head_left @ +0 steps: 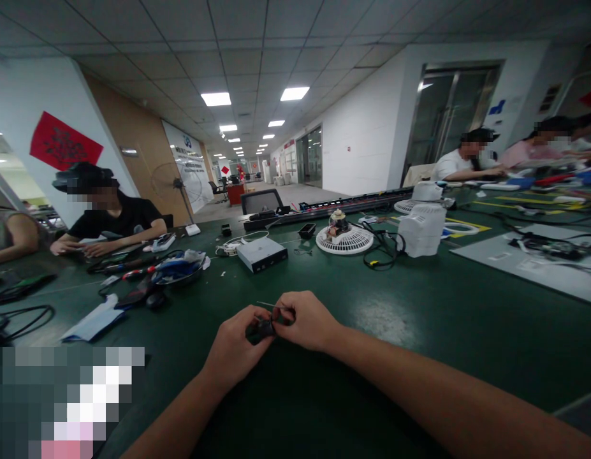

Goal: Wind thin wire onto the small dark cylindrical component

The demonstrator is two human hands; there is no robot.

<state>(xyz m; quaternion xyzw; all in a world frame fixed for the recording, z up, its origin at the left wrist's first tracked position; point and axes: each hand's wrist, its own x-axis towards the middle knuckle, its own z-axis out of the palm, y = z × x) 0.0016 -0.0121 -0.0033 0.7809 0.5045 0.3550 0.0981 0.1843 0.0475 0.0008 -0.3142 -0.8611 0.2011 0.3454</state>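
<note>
Both hands meet over the green tabletop, near its front. My left hand [238,338] is closed around a small dark, rounded part [265,328], pinched between thumb and fingers. Against it from the other side is my right hand [305,320], its fingers closed too. A thin, straight metal piece [266,304] sticks out leftward from the right fingers, above the dark part; its kind cannot be made out. Beyond the hands lies a flat grey box-shaped drive [261,255]. Fingers hide much of the dark part.
A round white fan grille with a motor [344,239] and a white plastic housing [422,229] stand behind, with a black cable [384,245]. Tools and a blue cloth [180,266] lie left. A grey board [539,261] lies right. Other people sit around the table.
</note>
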